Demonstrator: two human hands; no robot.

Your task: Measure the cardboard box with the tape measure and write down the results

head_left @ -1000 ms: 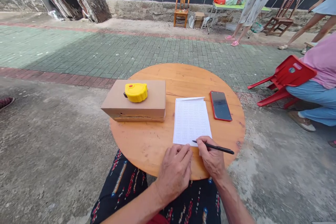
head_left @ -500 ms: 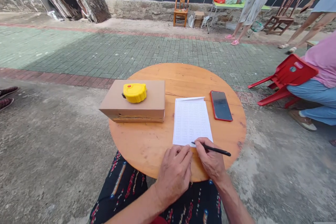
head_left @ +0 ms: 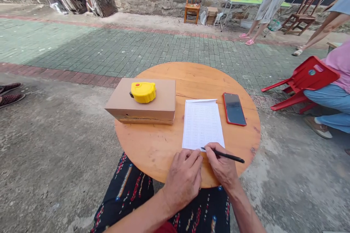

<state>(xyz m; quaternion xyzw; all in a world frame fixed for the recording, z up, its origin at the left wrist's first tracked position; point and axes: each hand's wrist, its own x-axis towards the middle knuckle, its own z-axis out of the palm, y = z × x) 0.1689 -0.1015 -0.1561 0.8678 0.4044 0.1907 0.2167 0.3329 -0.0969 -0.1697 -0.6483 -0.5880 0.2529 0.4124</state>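
A white gridded sheet of paper [head_left: 201, 122] lies on a round wooden table [head_left: 153, 145]. My right hand [head_left: 222, 167] pinches a black pen [head_left: 226, 156], whose tip rests at the sheet's near edge. My left hand [head_left: 183, 179] lies beside it on the table, fingers loosely curled and touching the paper's near corner, holding nothing. Left of the sheet stands a cardboard box [head_left: 161, 103] with a yellow tape measure [head_left: 143, 92] on top. A red-cased phone [head_left: 234, 109] lies face up to the right of the paper.
A seated person in a pink top and jeans [head_left: 335, 91] leans by a tipped red plastic chair [head_left: 303, 82] at right. Other people stand near a green table [head_left: 255, 3] at the back. Wooden chairs [head_left: 194, 2] line the wall. Someone's shoes [head_left: 9, 94] show at left.
The view has shifted slightly, so the table sits a little further right and higher in view. Both hands and the pen keep their place at the paper's near edge.
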